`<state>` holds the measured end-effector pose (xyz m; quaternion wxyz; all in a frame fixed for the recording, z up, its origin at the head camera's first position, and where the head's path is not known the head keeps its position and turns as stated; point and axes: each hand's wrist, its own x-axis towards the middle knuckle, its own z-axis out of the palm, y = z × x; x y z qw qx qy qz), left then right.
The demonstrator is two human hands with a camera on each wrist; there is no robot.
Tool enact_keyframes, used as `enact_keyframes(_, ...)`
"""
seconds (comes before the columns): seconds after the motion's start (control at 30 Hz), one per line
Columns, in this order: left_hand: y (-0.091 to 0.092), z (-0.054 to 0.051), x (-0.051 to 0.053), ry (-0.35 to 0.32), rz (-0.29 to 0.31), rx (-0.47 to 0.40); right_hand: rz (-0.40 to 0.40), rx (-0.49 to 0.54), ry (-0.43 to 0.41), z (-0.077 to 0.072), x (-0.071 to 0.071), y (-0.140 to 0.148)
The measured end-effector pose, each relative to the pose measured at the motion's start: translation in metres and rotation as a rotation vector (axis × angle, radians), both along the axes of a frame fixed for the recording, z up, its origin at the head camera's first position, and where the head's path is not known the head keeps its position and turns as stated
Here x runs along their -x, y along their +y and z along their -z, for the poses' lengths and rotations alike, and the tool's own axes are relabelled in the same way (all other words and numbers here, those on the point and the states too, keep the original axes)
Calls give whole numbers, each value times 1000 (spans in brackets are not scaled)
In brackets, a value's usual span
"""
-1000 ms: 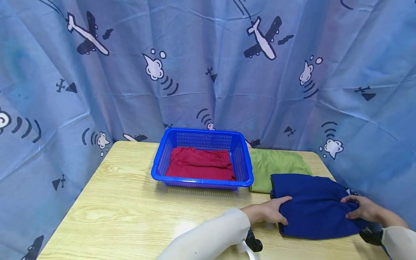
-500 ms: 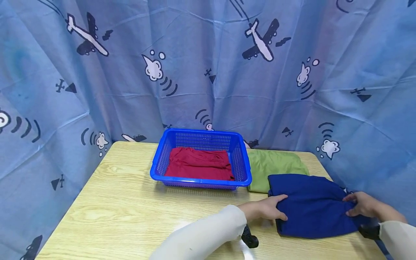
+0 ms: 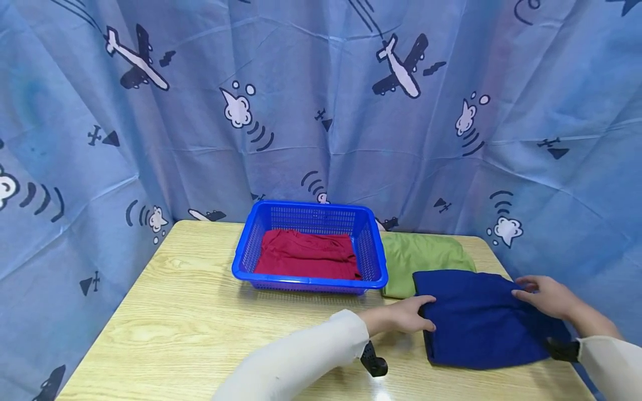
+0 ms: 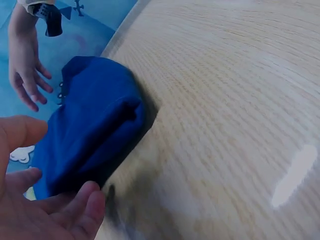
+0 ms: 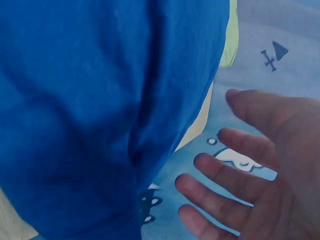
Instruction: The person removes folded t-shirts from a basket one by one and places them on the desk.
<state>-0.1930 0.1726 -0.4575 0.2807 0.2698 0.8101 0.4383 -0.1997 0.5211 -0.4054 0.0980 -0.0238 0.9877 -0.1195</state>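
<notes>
A folded navy-blue cloth (image 3: 481,323), likely a garment, lies at the right of the table, its back edge over a green folded cloth (image 3: 426,256). By its left edge is my left hand (image 3: 408,314), thumb and fingers spread apart. In the left wrist view the fingertips (image 4: 90,200) sit at the navy cloth's (image 4: 95,115) near end; whether they touch it is unclear. My right hand (image 3: 549,295) hovers by the cloth's right edge. Seen from the right wrist, its fingers (image 5: 215,175) are parted and hold nothing, apart from the fabric.
Left of the green cloth, a blue plastic basket (image 3: 311,283) holds a folded dark-red cloth (image 3: 308,259). The wooden table (image 3: 190,317) ends at a blue printed curtain (image 3: 281,111) behind and at the sides.
My right hand has come up off the navy cloth, rising away from its right edge. My left hand has shifted slightly left, toward the cloth's outer edge. The cloth itself has barely moved.
</notes>
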Motion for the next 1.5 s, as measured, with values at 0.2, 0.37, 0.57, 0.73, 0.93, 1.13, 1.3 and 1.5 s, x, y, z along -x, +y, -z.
enact_keyframes(0.2,-14,-10,-2,-28,-3,-17,-12,52,45,-4,-3,-21)
enact_keyframes(0.37,-29,-17,-2,-37,-5,-28,-63,117,107,-11,-4,-43)
enact_keyframes(0.57,-43,-27,3,-23,58,-56,-122,181,168,-17,-2,-67)
enact_keyframes(0.73,-56,-40,4,-49,69,-58,-167,217,191,-22,0,-86)
enact_keyframes(0.93,-74,-56,9,-119,76,-91,-216,255,181,-33,0,-112)
enact_keyframes(1.13,-93,-65,17,-142,75,-163,-276,302,186,-42,1,-134)
enact_keyframes(1.3,-112,-77,25,-146,46,-184,-297,327,174,-47,3,-156)
enact_keyframes(1.5,-141,-89,36,-156,-28,-205,-316,384,128,-54,8,-182)
